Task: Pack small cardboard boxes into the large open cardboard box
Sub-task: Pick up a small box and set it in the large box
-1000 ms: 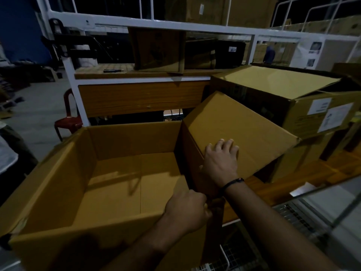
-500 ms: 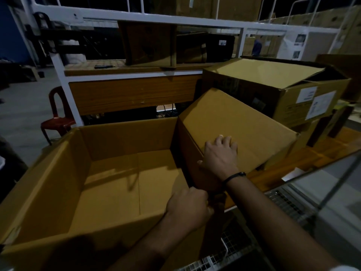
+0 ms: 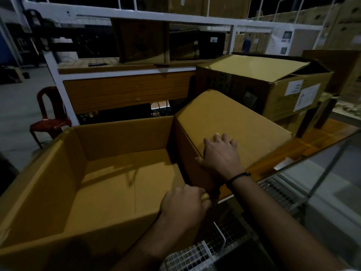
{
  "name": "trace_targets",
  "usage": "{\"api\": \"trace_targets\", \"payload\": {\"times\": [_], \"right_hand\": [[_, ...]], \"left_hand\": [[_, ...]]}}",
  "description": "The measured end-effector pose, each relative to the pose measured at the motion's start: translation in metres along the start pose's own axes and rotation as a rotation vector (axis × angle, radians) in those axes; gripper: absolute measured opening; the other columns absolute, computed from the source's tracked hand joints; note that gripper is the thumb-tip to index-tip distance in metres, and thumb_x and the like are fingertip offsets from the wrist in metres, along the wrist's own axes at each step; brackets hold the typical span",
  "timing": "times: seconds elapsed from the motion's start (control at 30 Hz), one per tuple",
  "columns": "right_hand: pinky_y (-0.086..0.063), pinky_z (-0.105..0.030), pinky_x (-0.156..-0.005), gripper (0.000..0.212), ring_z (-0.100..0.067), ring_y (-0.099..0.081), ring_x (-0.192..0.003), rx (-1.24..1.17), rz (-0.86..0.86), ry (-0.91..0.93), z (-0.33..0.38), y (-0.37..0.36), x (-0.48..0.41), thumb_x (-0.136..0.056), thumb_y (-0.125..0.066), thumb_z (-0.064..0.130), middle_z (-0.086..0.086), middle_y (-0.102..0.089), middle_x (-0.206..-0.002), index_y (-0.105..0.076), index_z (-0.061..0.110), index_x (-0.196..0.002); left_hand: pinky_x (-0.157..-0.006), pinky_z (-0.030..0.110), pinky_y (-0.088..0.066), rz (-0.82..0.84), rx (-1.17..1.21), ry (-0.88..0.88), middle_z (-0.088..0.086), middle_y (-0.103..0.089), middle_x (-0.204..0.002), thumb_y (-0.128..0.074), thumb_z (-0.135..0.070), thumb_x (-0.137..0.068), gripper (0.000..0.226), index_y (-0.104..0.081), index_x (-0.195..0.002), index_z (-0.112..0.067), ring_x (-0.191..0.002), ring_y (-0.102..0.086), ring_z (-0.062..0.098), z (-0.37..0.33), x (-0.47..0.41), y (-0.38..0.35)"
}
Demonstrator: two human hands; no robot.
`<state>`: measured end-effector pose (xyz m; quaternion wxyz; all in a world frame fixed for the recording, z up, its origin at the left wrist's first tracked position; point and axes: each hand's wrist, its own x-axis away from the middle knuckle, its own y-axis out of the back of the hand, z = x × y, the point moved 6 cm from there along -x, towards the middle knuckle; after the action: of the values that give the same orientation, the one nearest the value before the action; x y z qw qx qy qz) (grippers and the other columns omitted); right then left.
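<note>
The large open cardboard box [image 3: 125, 137] fills the left and middle of the head view, and nothing lies on its brown floor. Its right flap [image 3: 230, 122] is folded outward and slopes down to the right. My right hand [image 3: 220, 155] lies flat on that flap with fingers spread, thumb over the fold. My left hand [image 3: 183, 206] grips the box's near right corner, fingers curled over the rim. No small boxes show in either hand.
A labelled cardboard box [image 3: 273, 85] with a half-raised flap stands behind the flap at the right. A white-framed wooden bench [image 3: 121, 90] carries more cartons at the back. A red plastic chair [image 3: 50, 118] stands on the left. Wire mesh [image 3: 205, 253] lies near my arms.
The view has shifted slightly. My right hand's fingers have spread wider on the flap; my left hand keeps its grip on the box corner.
</note>
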<state>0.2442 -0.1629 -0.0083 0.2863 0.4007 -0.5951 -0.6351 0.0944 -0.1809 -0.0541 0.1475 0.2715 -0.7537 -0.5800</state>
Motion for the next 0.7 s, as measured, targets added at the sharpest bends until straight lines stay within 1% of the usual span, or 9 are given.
{"api": "trace_targets", "payload": {"times": [0.07, 0.17, 0.27, 0.33, 0.43, 0.5, 0.57, 0.6, 0.7], "right_hand": [[-0.026, -0.055, -0.112, 0.066, -0.039, -0.030, -0.141, -0.002, -0.001, -0.002, -0.001, 0.000, 0.003, -0.092, -0.057, 0.065, -0.016, -0.041, -0.149, -0.049, 0.020, -0.139], [-0.026, -0.055, -0.112, 0.067, -0.036, -0.032, -0.140, -0.003, -0.003, 0.002, -0.001, -0.001, 0.006, -0.091, -0.057, 0.066, -0.015, -0.044, -0.147, -0.049, 0.021, -0.140], [-0.027, -0.053, -0.112, 0.066, -0.033, -0.035, -0.137, -0.007, -0.009, 0.044, 0.002, -0.008, 0.010, -0.092, -0.056, 0.065, -0.010, -0.048, -0.142, -0.046, 0.022, -0.141], [-0.024, -0.054, -0.116, 0.070, -0.033, -0.032, -0.141, 0.017, -0.015, 0.070, 0.005, -0.016, 0.013, -0.093, -0.057, 0.063, -0.010, -0.043, -0.149, -0.041, 0.021, -0.148], [-0.019, -0.056, -0.119, 0.076, -0.032, -0.026, -0.147, 0.053, -0.030, 0.103, 0.005, -0.025, 0.011, -0.095, -0.056, 0.061, -0.009, -0.033, -0.157, -0.033, 0.019, -0.153], [-0.010, -0.062, -0.120, 0.078, -0.031, -0.021, -0.150, 0.075, -0.053, 0.099, 0.001, -0.027, 0.006, -0.093, -0.056, 0.063, -0.007, -0.029, -0.161, -0.031, 0.021, -0.154], [0.002, -0.069, -0.120, 0.087, -0.035, -0.010, -0.155, 0.121, -0.057, 0.050, -0.011, -0.026, -0.004, -0.090, -0.054, 0.070, -0.012, -0.018, -0.167, -0.026, 0.022, -0.157], [0.005, -0.069, -0.120, 0.091, -0.038, -0.005, -0.156, 0.135, -0.058, 0.017, -0.020, -0.025, -0.009, -0.089, -0.050, 0.074, -0.015, -0.013, -0.169, -0.023, 0.021, -0.158], [0.003, -0.064, -0.123, 0.098, -0.039, -0.003, -0.156, 0.129, -0.098, -0.058, -0.049, -0.011, -0.023, -0.088, -0.037, 0.084, -0.018, -0.010, -0.169, -0.024, 0.018, -0.159]], "left_hand": [[-0.072, 0.034, -0.041, 0.010, -0.014, 0.011, 0.003, -0.067, -0.101, -0.050, -0.053, -0.100, 0.034, -0.066, -0.113, -0.026, -0.097, -0.063, 0.029, -0.005, 0.004, 0.002], [-0.074, 0.036, -0.037, 0.043, -0.006, 0.049, 0.005, -0.065, -0.105, -0.050, -0.046, -0.101, 0.028, -0.065, -0.110, -0.025, -0.102, -0.062, 0.031, -0.017, 0.009, 0.002], [-0.076, 0.037, -0.039, 0.133, 0.014, 0.087, 0.007, -0.059, -0.096, -0.049, -0.035, -0.101, 0.022, -0.064, -0.105, -0.020, -0.102, -0.061, 0.032, -0.035, 0.012, -0.005], [-0.081, 0.041, -0.043, 0.215, 0.018, 0.118, 0.009, -0.059, -0.099, -0.049, -0.030, -0.101, 0.020, -0.063, -0.104, -0.016, -0.104, -0.059, 0.034, -0.045, 0.010, -0.012], [-0.078, 0.043, -0.041, 0.274, 0.011, 0.150, 0.009, -0.055, -0.096, -0.047, -0.027, -0.102, 0.018, -0.062, -0.102, -0.016, -0.098, -0.057, 0.033, -0.051, 0.005, -0.018], [-0.077, 0.042, -0.038, 0.269, -0.004, 0.136, 0.010, -0.058, -0.099, -0.046, -0.033, -0.104, 0.024, -0.064, -0.107, -0.017, -0.099, -0.058, 0.033, -0.050, 0.003, -0.018], [-0.077, 0.041, -0.038, 0.246, -0.013, 0.097, 0.010, -0.063, -0.106, -0.044, -0.042, -0.105, 0.032, -0.066, -0.112, -0.019, -0.103, -0.060, 0.034, -0.048, 0.001, -0.018], [-0.076, 0.040, -0.039, 0.242, -0.005, 0.086, 0.009, -0.064, -0.106, -0.044, -0.048, -0.104, 0.036, -0.066, -0.112, -0.021, -0.103, -0.061, 0.034, -0.047, 0.002, -0.018], [-0.077, 0.040, -0.046, 0.242, 0.016, 0.098, 0.004, -0.064, -0.095, -0.040, -0.066, -0.101, 0.050, -0.067, -0.107, -0.024, -0.090, -0.060, 0.029, -0.039, 0.006, -0.020]]}}
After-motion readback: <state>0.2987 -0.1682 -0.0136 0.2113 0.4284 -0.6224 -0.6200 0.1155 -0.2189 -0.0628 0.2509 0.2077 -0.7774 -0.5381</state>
